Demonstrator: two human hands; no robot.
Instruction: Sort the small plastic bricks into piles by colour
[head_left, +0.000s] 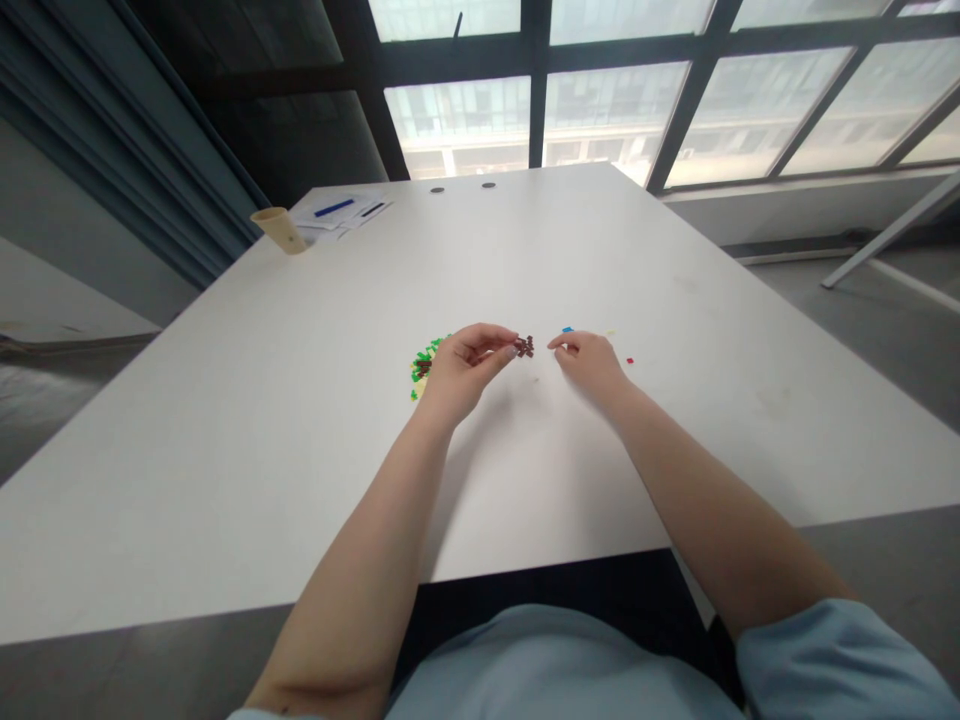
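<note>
Over the middle of the white table, my left hand pinches a small cluster of brown toy bricks between thumb and fingertips. My right hand is a little to the right of the cluster, apart from it. Its thumb and forefinger are pressed together, and anything between them is too small to make out. Partly hidden behind my left hand lies a heap of small green, yellow and brown bricks. A blue brick sits just beyond my right hand, and a tiny red brick to its right.
A beige cup stands at the table's far left edge, tilted in this view. Beside it are papers with a blue pen on top. Two dark round discs are near the far edge, below the windows.
</note>
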